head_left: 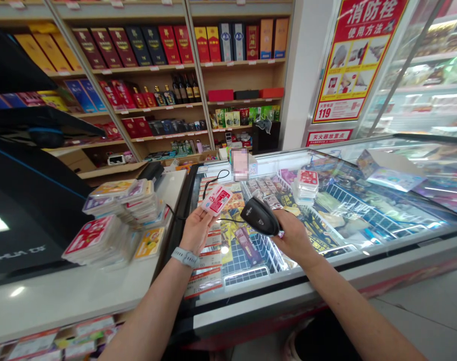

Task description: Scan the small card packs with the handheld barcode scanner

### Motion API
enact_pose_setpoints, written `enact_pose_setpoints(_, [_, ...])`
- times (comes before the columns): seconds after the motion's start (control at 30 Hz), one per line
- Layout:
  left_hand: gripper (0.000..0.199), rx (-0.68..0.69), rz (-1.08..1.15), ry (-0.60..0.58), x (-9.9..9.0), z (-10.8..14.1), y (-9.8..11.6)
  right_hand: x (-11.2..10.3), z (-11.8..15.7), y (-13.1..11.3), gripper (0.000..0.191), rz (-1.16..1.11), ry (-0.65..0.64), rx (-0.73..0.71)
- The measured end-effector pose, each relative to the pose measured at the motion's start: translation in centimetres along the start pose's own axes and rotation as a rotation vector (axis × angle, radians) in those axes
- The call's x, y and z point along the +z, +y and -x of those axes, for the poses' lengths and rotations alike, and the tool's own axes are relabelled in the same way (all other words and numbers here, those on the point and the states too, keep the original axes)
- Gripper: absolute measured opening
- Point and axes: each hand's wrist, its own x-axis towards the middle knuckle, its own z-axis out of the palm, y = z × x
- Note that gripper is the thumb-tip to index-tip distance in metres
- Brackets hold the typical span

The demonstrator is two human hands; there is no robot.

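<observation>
Standing before tall shelves of light brown wood (243, 75), the person looked down over a long white shop counter (62, 306) and a wide freezer chest with a clear glass top (273, 303). The shelves held rows of red, gold and dark blue boxes and some dark glass bottles (183, 89), all with their fronts facing out, likely so that people could see them. Under the glass sat a white wire basket (251, 260) with bright packets lying in it, and a small pile of red and white packs (305, 186) stood further along inside the freezer. On the counter, flat packs with red and white labels sat in piles (100, 240), likely stacked that way to save room. The left hand (198, 230), with a grey watch band (186, 257) on its wrist, was shut around a small flat pink and white pack (216, 199), holding it up between thumb and fingers. The right hand (294, 235) was wrapped around a black plastic handheld scanner (259, 216), and a thin black cord (228, 220) ran from it. The scanner's front tipped toward the pack, very near it but not touching, as if the two were held up to face each other.
</observation>
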Motion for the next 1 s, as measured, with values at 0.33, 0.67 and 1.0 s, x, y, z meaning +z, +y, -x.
enact_pose_setpoints(0.33, [0.042,0.033,-0.024,0.007,-0.1,0.3,0.2,0.2,0.3,0.2,0.033,0.011,-0.015,0.006])
enact_pose_setpoints(0.67, [0.041,0.071,-0.081,0.045,0.3,0.1,-0.5,0.3,0.2,0.2,0.032,0.000,-0.010,-0.005])
enact_pose_setpoints(1.0, [0.041,0.083,-0.040,0.038,0.6,-0.1,-0.9,0.1,0.1,0.0,0.031,-0.012,-0.035,0.004])
